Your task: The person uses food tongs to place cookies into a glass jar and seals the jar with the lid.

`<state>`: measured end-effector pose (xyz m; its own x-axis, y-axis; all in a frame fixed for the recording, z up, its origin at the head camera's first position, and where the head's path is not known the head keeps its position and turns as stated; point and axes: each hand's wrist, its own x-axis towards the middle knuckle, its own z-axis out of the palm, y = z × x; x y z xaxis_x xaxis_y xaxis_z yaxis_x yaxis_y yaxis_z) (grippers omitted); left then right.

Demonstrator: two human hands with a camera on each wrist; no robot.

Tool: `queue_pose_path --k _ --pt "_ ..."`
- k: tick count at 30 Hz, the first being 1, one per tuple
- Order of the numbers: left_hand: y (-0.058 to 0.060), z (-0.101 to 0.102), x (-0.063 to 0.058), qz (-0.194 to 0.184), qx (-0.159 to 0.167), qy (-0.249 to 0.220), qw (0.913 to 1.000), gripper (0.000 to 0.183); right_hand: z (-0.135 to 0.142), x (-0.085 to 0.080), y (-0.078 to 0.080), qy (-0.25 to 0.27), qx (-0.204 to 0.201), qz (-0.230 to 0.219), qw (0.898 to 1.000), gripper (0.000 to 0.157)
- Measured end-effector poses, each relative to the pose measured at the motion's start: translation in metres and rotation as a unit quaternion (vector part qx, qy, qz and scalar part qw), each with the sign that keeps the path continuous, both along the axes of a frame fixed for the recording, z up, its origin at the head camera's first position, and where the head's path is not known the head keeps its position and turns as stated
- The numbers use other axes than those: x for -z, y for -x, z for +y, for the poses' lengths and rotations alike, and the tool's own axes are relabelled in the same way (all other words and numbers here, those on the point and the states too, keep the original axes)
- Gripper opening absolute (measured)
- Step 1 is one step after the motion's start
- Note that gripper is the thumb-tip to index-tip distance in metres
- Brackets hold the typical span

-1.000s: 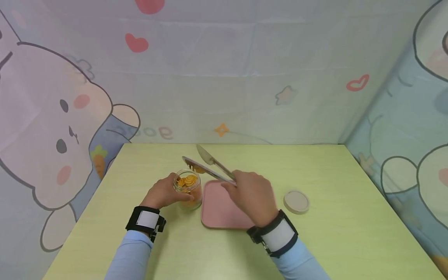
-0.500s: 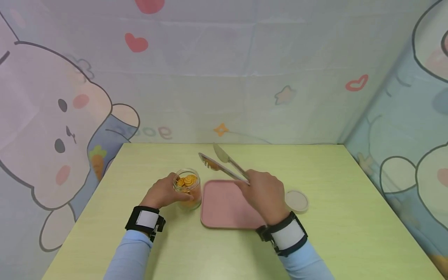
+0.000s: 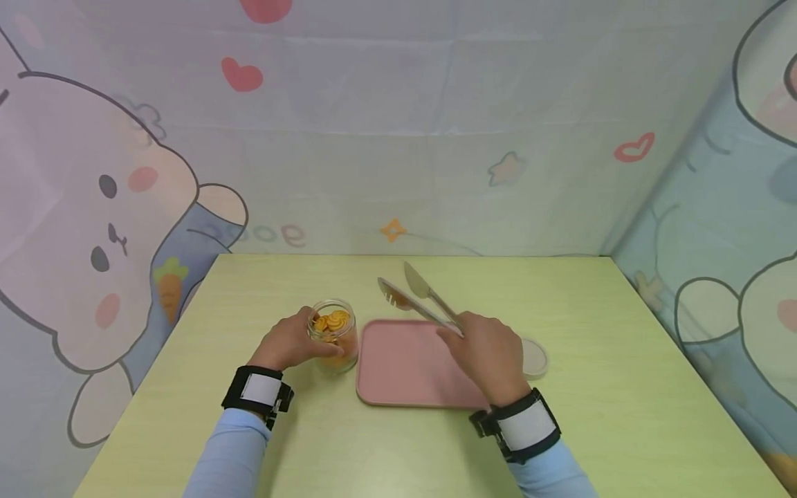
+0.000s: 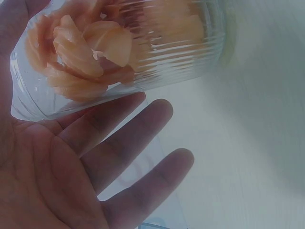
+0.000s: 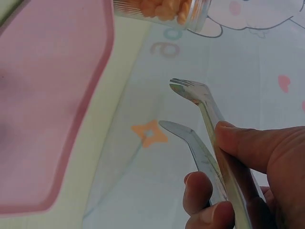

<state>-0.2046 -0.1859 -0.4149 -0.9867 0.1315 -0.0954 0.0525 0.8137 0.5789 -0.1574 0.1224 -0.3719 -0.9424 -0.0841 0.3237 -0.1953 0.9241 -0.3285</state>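
Observation:
A clear glass jar stands on the table, holding ridged, twisted yellow-orange snack pieces. My left hand grips it, thumb and forefinger around its side near the rim. In the left wrist view the other fingers spread out below the jar. My right hand holds a pair of metal tongs above the tray's right part. Their two ends stand apart, one toothed like a fork and one a flat blade, with nothing between them. A pink tray lies just right of the jar.
A round pale lid lies right of the tray, partly hidden behind my right hand. The pale yellow-green table ends at a cartoon-printed cloth backdrop behind and along the sides.
My right hand has moved right with the tongs, away from the jar and across the tray, now covering part of the lid. My left hand and the jar stay in place.

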Motion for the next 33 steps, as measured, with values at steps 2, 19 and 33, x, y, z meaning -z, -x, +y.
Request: queue_pose_path --k 2,19,33 --pt "0.001 -0.001 0.001 0.002 0.002 0.001 1.0 0.088 0.003 0.004 -0.001 0.005 0.004 0.001 1.0 0.033" --pt "0.0 -0.002 0.002 0.006 0.005 -0.008 0.9999 0.086 0.027 0.049 -0.014 0.012 0.049 -0.077 0.996 0.035" --pt "-0.001 -0.002 0.001 0.005 0.005 -0.003 1.0 0.083 0.029 0.08 -0.011 -0.022 0.069 -0.142 0.987 0.03"
